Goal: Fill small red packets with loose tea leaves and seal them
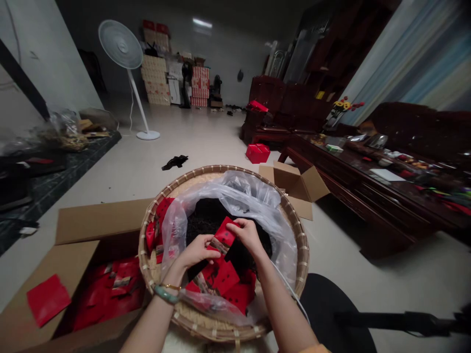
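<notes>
Over a round woven bamboo tray (301,245), both of my hands grip one small red packet (225,234). My left hand (198,252), with bangles at its wrist, pinches the packet's lower left side. At the upper right corner, my right hand (249,235) holds it between thumb and fingers. Inside the tray lies an open clear plastic bag (253,201) with dark, shredded, tea-like leaves (200,215) in it. More red packets (224,279) lie at the near side of the bag, just below my hands. Other red packets (164,211) sit along the tray's left edge.
An open cardboard box (73,274) with red packets stands at the left. Another open box (305,186) is beyond the tray, near a dark wooden table (331,171). A black round base (331,314) with a pole is at right. A white fan (125,54) stands farther back.
</notes>
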Demonstrator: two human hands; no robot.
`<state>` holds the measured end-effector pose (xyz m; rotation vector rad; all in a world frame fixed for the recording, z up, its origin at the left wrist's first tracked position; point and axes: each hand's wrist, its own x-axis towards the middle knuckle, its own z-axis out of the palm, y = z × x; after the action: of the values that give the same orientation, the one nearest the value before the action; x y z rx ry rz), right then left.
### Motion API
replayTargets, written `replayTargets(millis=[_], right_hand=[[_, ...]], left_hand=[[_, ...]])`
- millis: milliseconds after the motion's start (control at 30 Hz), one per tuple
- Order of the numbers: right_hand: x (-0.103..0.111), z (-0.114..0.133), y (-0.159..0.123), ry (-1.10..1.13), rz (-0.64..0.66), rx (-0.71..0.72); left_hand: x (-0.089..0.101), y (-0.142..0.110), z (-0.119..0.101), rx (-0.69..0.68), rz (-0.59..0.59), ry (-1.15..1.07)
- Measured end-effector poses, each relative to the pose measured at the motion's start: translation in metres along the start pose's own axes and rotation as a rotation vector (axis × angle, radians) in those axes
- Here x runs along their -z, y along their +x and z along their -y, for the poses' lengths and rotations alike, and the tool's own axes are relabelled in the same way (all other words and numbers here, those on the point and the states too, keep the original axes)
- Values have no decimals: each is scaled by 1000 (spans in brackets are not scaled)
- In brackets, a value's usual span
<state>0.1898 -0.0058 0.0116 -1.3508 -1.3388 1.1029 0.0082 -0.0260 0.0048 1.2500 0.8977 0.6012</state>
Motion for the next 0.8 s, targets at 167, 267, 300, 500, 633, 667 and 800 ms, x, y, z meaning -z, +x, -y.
replayTargets(millis=[167, 267, 300, 500, 633, 667, 800], right_hand=[[3, 6, -2, 77, -53, -57], [0, 13, -7, 24, -103, 109], [-1, 16, -9, -15, -113, 195], [2, 33, -25, -308, -67, 500], [6, 40, -25, -569, -4, 519], [7, 42, -24, -606, 24, 505], [7, 43, -23, -579, 48, 460]], left_hand=[[6, -4, -3, 1, 84, 8], [4, -1, 2, 0, 40, -44], [3, 1, 4, 5, -6, -65], [-2, 10, 10, -42, -247, -179], [-2, 11, 7, -94, -295, -101], [-3, 11, 8, -100, -295, -82], [-2, 10, 11, -78, -242, -67]])
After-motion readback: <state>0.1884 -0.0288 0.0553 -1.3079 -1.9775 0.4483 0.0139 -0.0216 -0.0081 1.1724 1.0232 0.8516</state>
